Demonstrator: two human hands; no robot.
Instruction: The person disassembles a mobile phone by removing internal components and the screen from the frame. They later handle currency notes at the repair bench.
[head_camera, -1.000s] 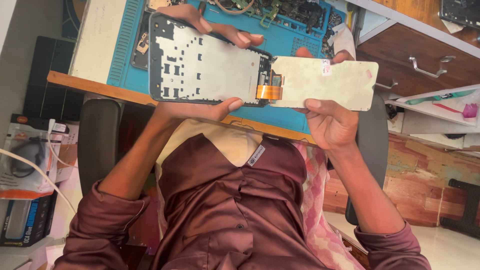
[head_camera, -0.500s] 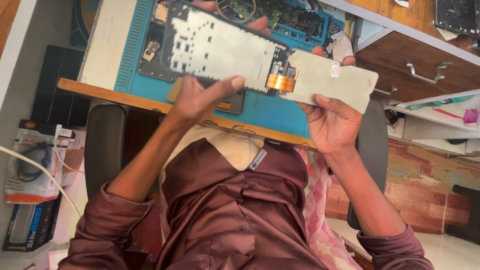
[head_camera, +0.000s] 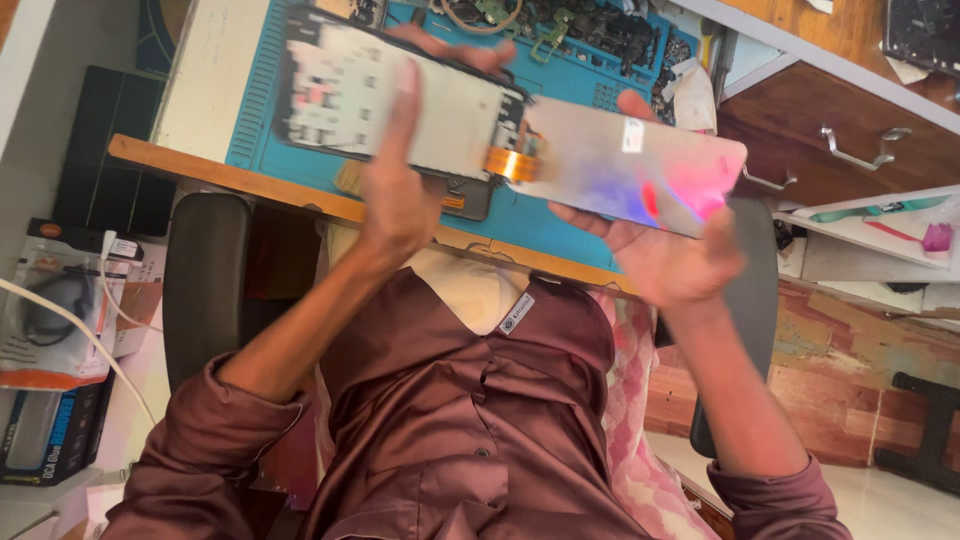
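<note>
Closest in, a brown shirt (head_camera: 480, 440) fills the bottom of the view, sleeves running up on both sides, with the dark chair back (head_camera: 205, 280) behind the left arm. Up from there, the left hand (head_camera: 400, 190) is raised, palm side on the underside of an opened phone body (head_camera: 395, 100); the index finger lies straight up across its pale inner plate and fingertips show over the far edge, so the left grip is closed around the phone body, holding it above the desk. To the other side, the right hand (head_camera: 670, 250) cups a thin screen panel (head_camera: 635, 170) from below, thumb showing over the top edge; that grip is holding the panel, which tilts down toward the right and throws back pink and blue glare. Between the two pieces, an orange flex ribbon (head_camera: 515, 163) bridges the gap, joining phone body to screen panel. Both parts are lifted clear of the blue work mat (head_camera: 570, 215), just above its near side. The mat lies on the desk (head_camera: 200, 165), whose wooden edge runs beneath the hands. Further back on the mat sits a heap of small dark parts and cables (head_camera: 590, 30), too jumbled to tell apart. Off to the right, a wooden drawer (head_camera: 830, 130) with a metal handle.
</note>
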